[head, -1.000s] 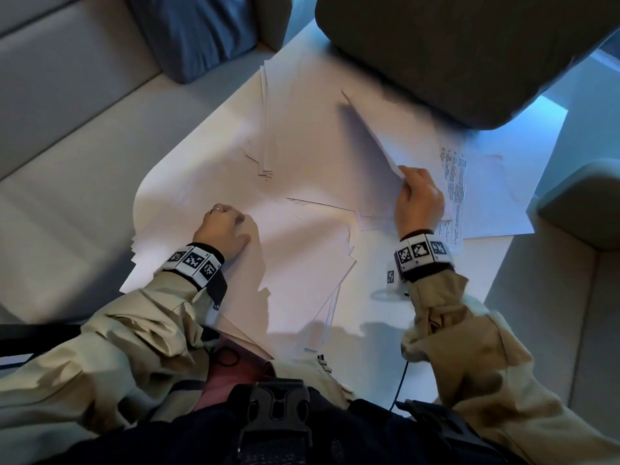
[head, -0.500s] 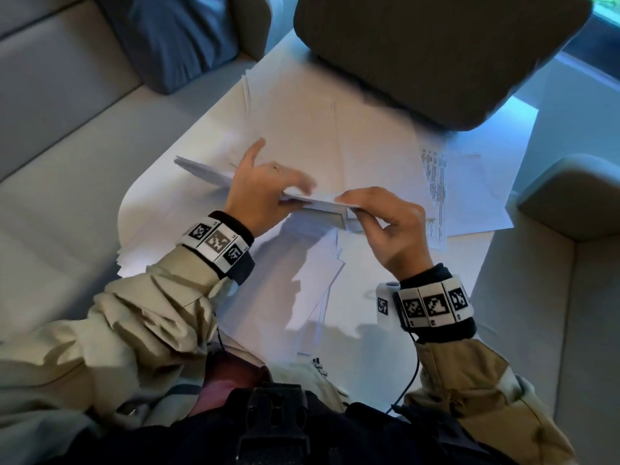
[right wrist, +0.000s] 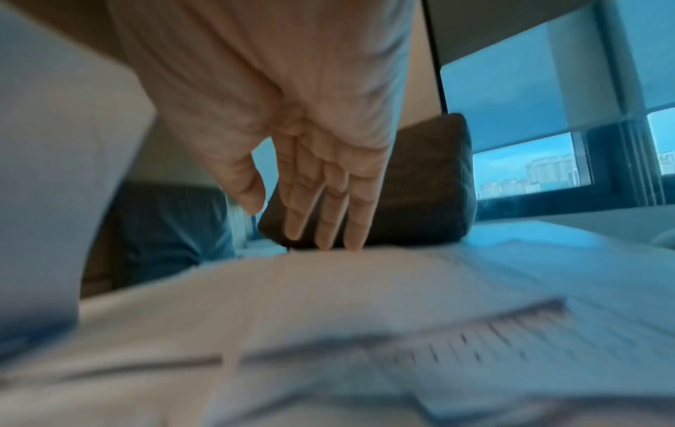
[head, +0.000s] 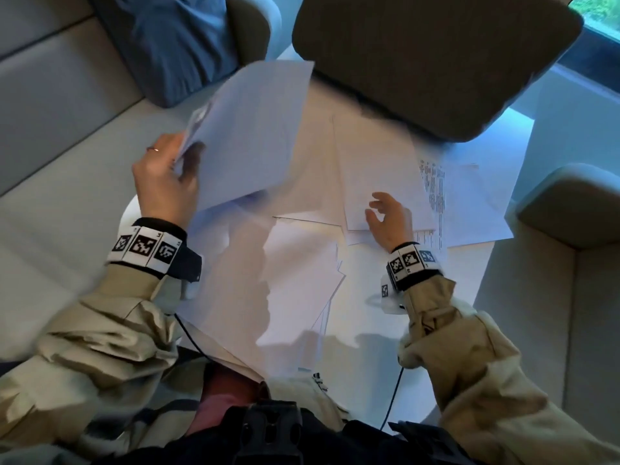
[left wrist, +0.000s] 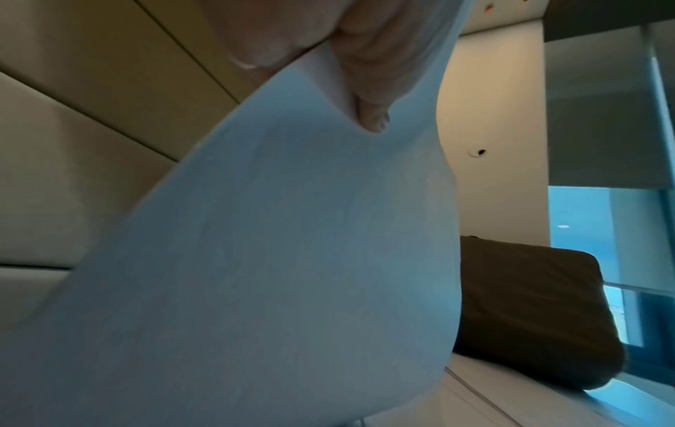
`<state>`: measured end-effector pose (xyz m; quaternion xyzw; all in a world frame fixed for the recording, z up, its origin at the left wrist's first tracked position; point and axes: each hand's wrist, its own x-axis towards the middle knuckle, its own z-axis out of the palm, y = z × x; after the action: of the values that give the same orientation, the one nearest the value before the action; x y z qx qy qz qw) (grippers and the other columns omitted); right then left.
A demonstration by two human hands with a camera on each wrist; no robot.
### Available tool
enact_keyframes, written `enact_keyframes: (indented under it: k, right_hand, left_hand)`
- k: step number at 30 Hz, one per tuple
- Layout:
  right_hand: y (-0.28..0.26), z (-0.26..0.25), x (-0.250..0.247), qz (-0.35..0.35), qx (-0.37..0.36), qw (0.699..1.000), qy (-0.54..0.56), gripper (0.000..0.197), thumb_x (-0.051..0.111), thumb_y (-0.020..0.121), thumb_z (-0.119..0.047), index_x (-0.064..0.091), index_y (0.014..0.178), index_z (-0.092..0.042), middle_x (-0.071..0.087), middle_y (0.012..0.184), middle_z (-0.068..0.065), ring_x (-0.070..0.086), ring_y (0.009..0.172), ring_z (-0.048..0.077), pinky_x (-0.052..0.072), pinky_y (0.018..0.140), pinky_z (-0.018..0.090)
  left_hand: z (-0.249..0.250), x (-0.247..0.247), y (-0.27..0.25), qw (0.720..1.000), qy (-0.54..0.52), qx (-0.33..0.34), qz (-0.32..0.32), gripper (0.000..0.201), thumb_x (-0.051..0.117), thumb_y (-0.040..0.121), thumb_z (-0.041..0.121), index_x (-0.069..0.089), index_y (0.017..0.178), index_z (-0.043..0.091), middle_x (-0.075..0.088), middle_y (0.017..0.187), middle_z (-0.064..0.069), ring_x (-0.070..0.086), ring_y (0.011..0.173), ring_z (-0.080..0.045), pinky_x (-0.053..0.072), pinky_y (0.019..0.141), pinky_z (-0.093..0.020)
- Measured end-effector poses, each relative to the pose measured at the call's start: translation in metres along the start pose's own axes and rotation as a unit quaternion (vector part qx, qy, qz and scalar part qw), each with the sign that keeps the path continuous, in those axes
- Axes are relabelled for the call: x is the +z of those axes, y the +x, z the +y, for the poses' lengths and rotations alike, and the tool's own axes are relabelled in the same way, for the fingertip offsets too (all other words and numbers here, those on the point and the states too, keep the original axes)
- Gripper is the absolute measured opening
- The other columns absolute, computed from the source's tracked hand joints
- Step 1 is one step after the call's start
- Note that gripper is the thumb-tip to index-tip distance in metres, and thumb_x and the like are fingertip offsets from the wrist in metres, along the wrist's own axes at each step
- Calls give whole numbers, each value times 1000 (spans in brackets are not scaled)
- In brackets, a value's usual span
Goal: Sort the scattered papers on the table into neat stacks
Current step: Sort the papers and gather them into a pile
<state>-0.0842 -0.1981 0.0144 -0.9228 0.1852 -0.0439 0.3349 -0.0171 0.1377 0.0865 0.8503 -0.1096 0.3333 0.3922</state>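
Papers lie loose and overlapping across the white table in front of you, thin plain sheets with crisp straight edges and corners fanned out at uneven angles. Your left hand is raised over the table's left side and pinches a lifted sheaf at its near corner, thumb on the side facing you and fingers behind; the left wrist view shows the paper bending in a smooth curve under the grip, and whether it is one sheet or several is hard to tell through the blur. A ring sits on one finger of that hand. Your right hand is low over the sheets on the right, fingers loosely spread and holding nothing; in the right wrist view the fingertips look to reach the top sheet, though the blur leaves the contact uncertain. Just beside that hand lies a printed page with a column of small dark text, partly covered by blank sheets. A dark, soft-cornered cushion rests on the far part of the table, overlapping the far papers. A blue cushion sits on the pale padded bench to the left.
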Motion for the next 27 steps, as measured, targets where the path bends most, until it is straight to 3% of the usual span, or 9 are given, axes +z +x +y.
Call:
enact_keyframes:
  k: [3,5,7,10,13,15,19,21,27]
  right_hand:
    - [17,7,25,-74,48,994,-69,55,61,90,-26,43,137,-5,51,135,16,47,125,31,36,106,35]
    - [25,8,42,-104,67,985,-118,64,65,86,-37,39,136,-6,41,142,16,33,134,35,28,112,43]
    - [30,7,56,-125,99,972,-175,69,65,83,-45,35,134,-10,24,150,17,18,141,40,23,112,54]
    - [35,3,65,-138,138,958,-209,65,61,85,-42,32,136,-12,3,157,16,5,143,43,20,111,59]
    - [40,2,67,-145,143,959,-197,50,59,87,-32,40,128,-11,11,155,18,9,141,46,25,110,60]
    - [44,8,67,-159,132,960,-189,44,58,88,-37,44,121,-12,14,154,19,11,140,48,26,109,62]
    - [46,19,63,-154,125,966,-168,48,49,89,-49,48,120,-12,17,156,16,18,140,43,31,107,60]
    - [46,22,65,-155,121,964,-178,57,60,83,-49,45,124,-12,15,157,13,18,141,41,32,107,58]
    - [48,18,65,-158,133,959,-192,63,70,75,-39,43,126,-13,17,156,14,24,139,42,33,107,56]
  left_hand:
    - [-2,-4,5,1000,-3,-2,13,21,59,90,10,64,82,-9,61,71,-25,45,66,-21,29,61,-20]
    - [-3,-4,7,1000,-1,5,11,21,60,90,10,64,82,-9,61,70,-24,45,67,-21,26,62,-17]
    - [-3,-3,7,1000,-4,10,7,23,59,91,11,63,81,-9,61,70,-24,45,67,-21,26,64,-14]
    - [-2,-2,8,1000,-9,6,0,25,59,91,13,63,81,-9,61,71,-23,46,67,-21,27,63,-15]
    - [-3,-2,8,1000,-17,-10,-2,27,58,92,17,64,84,-8,62,72,-23,47,66,-21,29,64,-16]
    - [-3,-2,8,1000,-22,-16,0,29,58,92,19,64,85,-8,62,73,-23,48,65,-23,30,63,-16]
    - [1,-1,7,999,-30,-14,5,29,59,92,18,63,82,-9,60,71,-23,40,62,-14,28,60,-14]
    - [3,0,6,999,-34,-15,5,27,59,91,16,63,82,-9,60,71,-23,38,63,-10,28,62,-16]
    - [1,1,0,999,-35,-17,-5,24,61,90,14,64,82,-8,61,71,-22,46,64,-18,30,60,-14]
